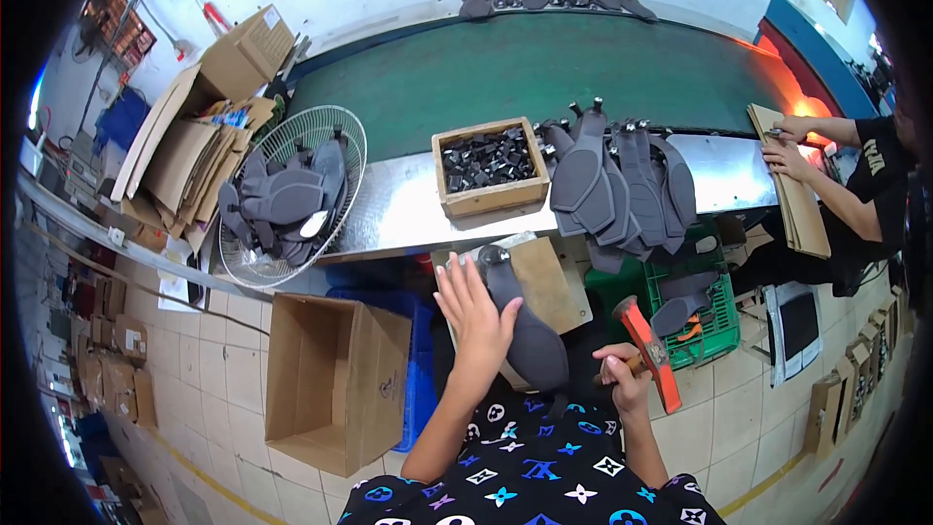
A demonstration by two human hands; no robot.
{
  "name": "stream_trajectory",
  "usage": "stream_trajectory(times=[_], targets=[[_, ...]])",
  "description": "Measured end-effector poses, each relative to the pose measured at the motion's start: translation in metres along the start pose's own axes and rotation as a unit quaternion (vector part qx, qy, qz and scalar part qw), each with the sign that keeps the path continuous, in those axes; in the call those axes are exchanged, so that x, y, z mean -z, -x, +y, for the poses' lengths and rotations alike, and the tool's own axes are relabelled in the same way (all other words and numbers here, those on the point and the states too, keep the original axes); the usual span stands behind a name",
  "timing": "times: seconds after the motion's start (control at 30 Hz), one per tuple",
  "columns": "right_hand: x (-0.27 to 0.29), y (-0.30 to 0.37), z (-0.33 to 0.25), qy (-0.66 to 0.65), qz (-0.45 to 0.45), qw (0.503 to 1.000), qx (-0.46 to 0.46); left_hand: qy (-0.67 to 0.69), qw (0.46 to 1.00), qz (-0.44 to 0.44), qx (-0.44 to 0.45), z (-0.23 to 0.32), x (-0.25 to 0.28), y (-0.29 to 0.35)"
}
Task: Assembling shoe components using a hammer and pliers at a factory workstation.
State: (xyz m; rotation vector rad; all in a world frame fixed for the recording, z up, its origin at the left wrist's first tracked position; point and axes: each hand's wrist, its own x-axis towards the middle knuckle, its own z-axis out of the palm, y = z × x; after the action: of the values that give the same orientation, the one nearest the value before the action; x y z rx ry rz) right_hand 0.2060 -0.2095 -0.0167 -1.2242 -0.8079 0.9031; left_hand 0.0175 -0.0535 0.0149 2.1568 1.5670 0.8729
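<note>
My left hand is stretched flat, fingers apart, over the left edge of a dark grey padded piece. Its thumb lies across the piece; whether it presses down I cannot tell. The narrow end of the piece reaches a round dark fitting on a worn tan board. My right hand grips the wooden handle of a hammer with a red-orange head, held to the right of the piece and apart from it.
Small black parts fill a wooden box on the metal bench. Grey pieces are heaped beside it; others lie in a wire basket and a green crate. A cardboard box stands left. At right a co-worker holds cardboard.
</note>
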Motion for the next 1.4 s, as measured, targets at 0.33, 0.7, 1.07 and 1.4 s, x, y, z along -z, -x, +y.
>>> stream_trajectory(times=[0.33, 0.7, 1.07, 1.4], targets=[[0.012, 0.002, 0.003, -0.218, 0.051, 0.972, 0.064, -0.242, 0.957, -0.078, -0.137, -0.024, -0.004, -0.213], [0.043, 0.010, -0.021, -0.089, 0.069, 0.993, 0.025, -0.369, 0.879, -0.212, -0.214, -0.014, -0.009, -0.248], [0.015, 0.004, -0.036, -0.181, -0.017, 0.981, -0.064, 0.073, 0.983, -0.159, -0.056, -0.001, 0.019, -0.217], [-0.038, -0.050, -0.124, -0.079, -0.128, 0.986, 0.067, 0.489, 0.836, -0.248, -0.022, 0.120, 0.109, -0.030]])
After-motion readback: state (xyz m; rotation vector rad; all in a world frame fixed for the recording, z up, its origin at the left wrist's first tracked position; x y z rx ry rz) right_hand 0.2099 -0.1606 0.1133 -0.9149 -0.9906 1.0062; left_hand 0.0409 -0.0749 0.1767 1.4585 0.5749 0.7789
